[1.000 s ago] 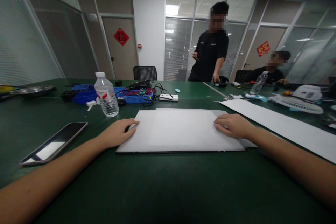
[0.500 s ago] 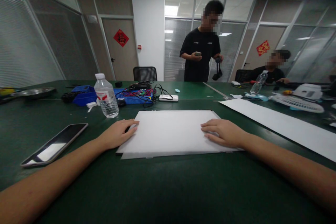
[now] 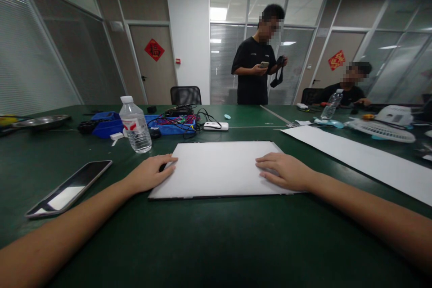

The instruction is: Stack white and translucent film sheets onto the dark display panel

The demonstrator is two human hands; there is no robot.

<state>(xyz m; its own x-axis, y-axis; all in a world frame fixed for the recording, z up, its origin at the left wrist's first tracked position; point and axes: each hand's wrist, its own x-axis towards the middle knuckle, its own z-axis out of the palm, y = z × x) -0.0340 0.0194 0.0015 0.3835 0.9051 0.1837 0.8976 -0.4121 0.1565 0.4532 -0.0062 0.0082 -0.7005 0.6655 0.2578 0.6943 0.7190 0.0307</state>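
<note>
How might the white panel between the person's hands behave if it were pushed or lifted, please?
The white panel looks fairly stiff, since it lies flat with straight edges. Being thin, it is probably light for its size. It might slide when pushed, as the green table looks smooth.

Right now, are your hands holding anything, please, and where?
No clear grip on the white panel: left hand touches its left edge, right hand its right side.

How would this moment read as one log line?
left hand: on white sheet, left edge | right hand: on its right side | nearby: phone, bottle at left; long white strip at right
</note>
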